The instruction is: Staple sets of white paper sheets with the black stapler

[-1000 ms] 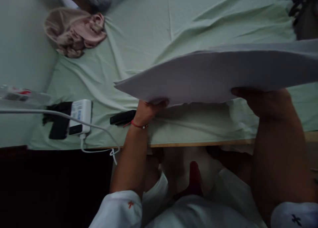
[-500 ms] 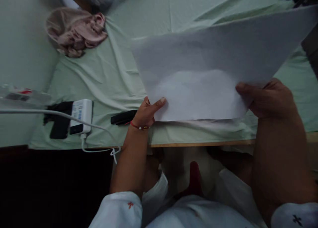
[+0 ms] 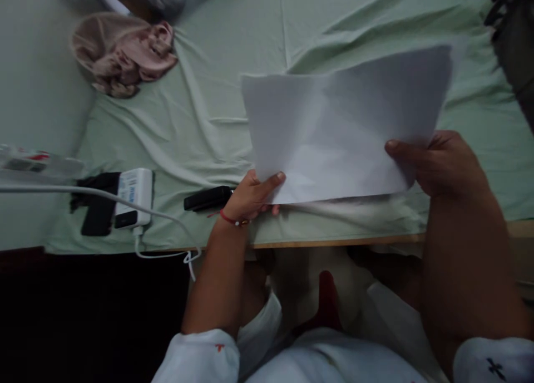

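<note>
A white sheet of paper (image 3: 334,132) is held between my two hands above the green cloth. My left hand (image 3: 254,194) grips its lower left corner, thumb on top and fingers underneath. At the lower right side, my right hand (image 3: 446,163) pinches the sheet with the thumb on its face; the other fingers are mostly hidden behind it. The paper looks blank on the side facing me and bends slightly, its far edge raised. A black case-like object (image 3: 207,198) lies on the cloth just left of my left hand.
The green cloth (image 3: 217,132) covers the surface up to its wooden front edge (image 3: 334,242). A white power bank (image 3: 136,196) with a cable (image 3: 167,213) lies at left beside a dark flat object (image 3: 99,219). Crumpled pink fabric (image 3: 129,54) sits at the far left.
The sheet's far edge has come lower and nearer, and the sheet spreads less to the right. My right hand has shifted slightly left. Both hands keep their hold on the paper.
</note>
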A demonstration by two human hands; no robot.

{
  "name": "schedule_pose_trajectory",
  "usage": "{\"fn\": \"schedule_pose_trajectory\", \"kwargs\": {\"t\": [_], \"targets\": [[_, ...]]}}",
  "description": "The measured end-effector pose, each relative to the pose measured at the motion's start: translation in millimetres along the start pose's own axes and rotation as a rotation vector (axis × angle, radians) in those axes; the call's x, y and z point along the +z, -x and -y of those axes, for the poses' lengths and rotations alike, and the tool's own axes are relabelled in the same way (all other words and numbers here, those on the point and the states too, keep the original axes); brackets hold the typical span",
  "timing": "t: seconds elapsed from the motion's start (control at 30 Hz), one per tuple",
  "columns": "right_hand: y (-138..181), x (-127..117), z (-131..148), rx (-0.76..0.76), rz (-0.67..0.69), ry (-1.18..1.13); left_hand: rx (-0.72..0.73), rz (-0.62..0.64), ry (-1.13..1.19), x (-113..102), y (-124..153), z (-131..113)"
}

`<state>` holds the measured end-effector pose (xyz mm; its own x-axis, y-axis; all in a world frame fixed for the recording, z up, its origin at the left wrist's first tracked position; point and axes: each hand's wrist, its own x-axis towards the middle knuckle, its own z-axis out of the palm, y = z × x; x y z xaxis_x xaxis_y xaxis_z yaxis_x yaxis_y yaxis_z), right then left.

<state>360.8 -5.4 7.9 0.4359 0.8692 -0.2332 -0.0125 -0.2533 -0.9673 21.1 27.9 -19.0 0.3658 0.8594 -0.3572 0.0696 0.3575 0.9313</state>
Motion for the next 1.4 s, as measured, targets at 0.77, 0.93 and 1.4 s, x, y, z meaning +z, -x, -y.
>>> {"fn": "schedule_pose_trajectory", "kwargs": {"t": [0.77, 0.93, 1.4], "targets": [[5, -8, 8, -0.084, 0.324, -0.016, 0.030, -0.226, 0.166, -10, 29, 1], [5, -1, 11, -0.061, 0.260, -0.075, -0.003, -0.204, 0.149, -8, 31, 1], [0, -2, 13, 0.042, 0.404, 0.173, 0.002, -0.341, 0.154, -6, 33, 0]]}}
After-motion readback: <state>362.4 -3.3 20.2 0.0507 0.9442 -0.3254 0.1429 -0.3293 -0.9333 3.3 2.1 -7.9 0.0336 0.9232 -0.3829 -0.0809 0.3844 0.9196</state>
